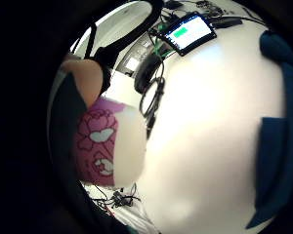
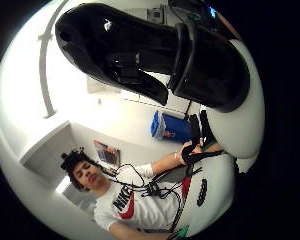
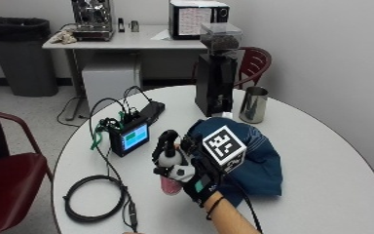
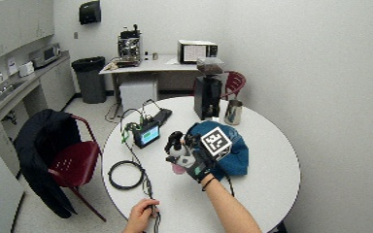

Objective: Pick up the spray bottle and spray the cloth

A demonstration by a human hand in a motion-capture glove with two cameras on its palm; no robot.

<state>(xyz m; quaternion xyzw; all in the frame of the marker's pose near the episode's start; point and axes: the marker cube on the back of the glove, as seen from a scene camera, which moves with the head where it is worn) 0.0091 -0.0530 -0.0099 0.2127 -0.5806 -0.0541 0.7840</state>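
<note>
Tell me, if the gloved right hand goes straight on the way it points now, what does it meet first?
Probably the small screen device: the right hand, holding the spray bottle, points toward it over bare table. Depth is unclear.

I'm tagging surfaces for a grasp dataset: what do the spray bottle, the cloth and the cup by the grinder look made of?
Spray bottle: probably plastic, glossy black head, pink flower-print body. Cloth: soft blue fabric, matte, lying in folds. Cup: apparently steel, shiny and reflective.
</note>
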